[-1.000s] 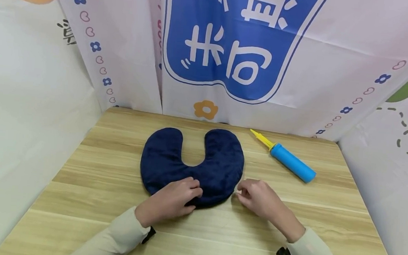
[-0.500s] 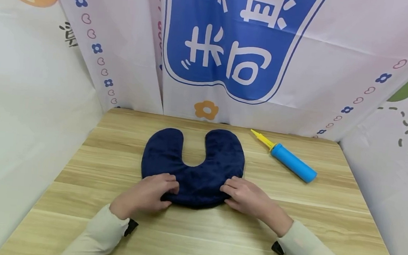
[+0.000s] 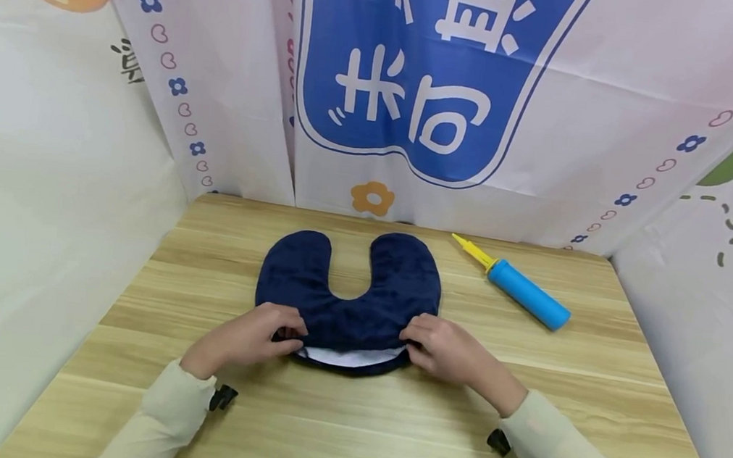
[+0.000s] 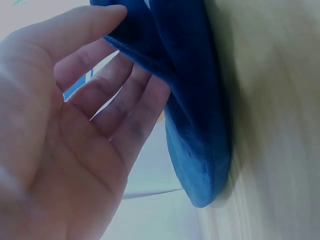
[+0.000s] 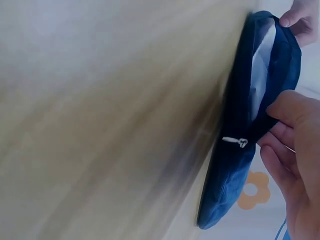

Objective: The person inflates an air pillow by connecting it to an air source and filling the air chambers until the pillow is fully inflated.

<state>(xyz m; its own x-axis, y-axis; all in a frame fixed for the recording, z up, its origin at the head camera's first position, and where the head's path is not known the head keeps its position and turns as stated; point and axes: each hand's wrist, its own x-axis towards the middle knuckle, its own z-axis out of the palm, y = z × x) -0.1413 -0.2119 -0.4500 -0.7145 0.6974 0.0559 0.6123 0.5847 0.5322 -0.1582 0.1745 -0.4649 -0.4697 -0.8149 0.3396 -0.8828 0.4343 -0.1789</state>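
A navy U-shaped neck pillow [image 3: 346, 314] lies on the table, its two arms pointing away from me. Along its near edge the cover gapes, and white lining [image 3: 351, 357] shows inside. My left hand [image 3: 252, 335] pinches the upper edge of the gap at its left end, thumb on one side and fingers on the other. At the right end my right hand [image 3: 444, 348] pinches the same upper edge. A white zipper pull [image 5: 235, 141] hangs at the end of the gap in the right wrist view, just below the right thumb.
A blue hand pump [image 3: 527, 292] with a yellow nozzle lies at the back right of the wooden table [image 3: 348, 438]. Printed white cloth walls [image 3: 576, 145] enclose the table at the back and both sides.
Both hands have taken hold of the cover's upper edge; the left moved leftward, the right came onto the pillow. The near edge has opened, baring white lining.
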